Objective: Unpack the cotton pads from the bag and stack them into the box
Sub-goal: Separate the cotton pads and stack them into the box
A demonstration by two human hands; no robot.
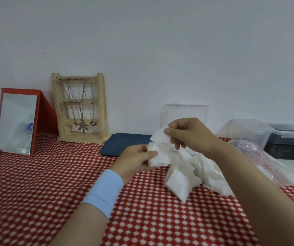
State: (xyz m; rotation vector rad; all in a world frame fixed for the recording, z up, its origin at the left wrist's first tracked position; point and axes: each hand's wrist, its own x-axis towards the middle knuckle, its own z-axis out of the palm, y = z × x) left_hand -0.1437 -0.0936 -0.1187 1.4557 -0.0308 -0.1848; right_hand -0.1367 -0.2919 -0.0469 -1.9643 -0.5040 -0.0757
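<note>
My left hand [135,160] grips a small stack of white cotton pads [158,157] above the red patterned cloth. Just above it, my right hand [188,134] pinches a single cotton pad [159,134] between thumb and fingers. A loose heap of cotton pads [187,176] lies on the cloth under my right forearm. The clear plastic bag [259,157] lies crumpled to the right of the heap. A clear box [185,112] stands behind my hands against the wall, partly hidden by my right hand.
A dark blue tray [121,144] lies behind my left hand. A wooden jewellery stand [80,107] with necklaces and a red-framed mirror [18,121] stand at the back left. Clear and dark plastic containers [284,137] sit at the right. The red patterned tablecloth [54,183] covers the table.
</note>
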